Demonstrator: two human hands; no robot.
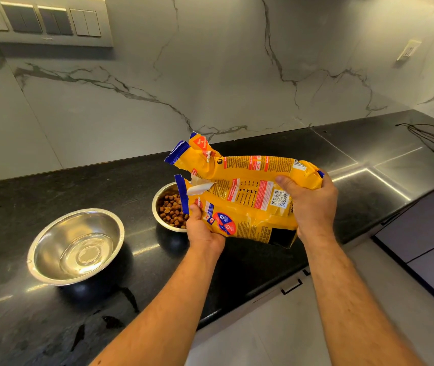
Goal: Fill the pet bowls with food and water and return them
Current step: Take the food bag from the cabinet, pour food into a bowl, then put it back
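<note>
We grip the crinkled yellow plastic pet-food bag (247, 196) with both hands, holding it on its side above the counter. Right hand (311, 204) clamps the bag's bottom end, fingers curled over the top fold, thumb side hidden behind the foil. Left hand (202, 228) pinches the lower edge near the torn mouth; its fingertips are hidden under the bag. The torn blue-trimmed opening points left, over the round steel bowl holding brown kibble (169, 207). The bag and left hand cover that bowl's right half, so we can't judge its fill level. Print on the bag is too small to read.

Left of it and apart sits a second round polished steel bowl (76, 247), wider in frame; a clear sheen at its base looks like water, hard to confirm. Both sit on the glossy black speckled stone countertop (369, 159). Behind: white marble-veined wall (210, 75), a switch panel (39, 19) cut off at top left, thin black cord (424, 134) far right.
</note>
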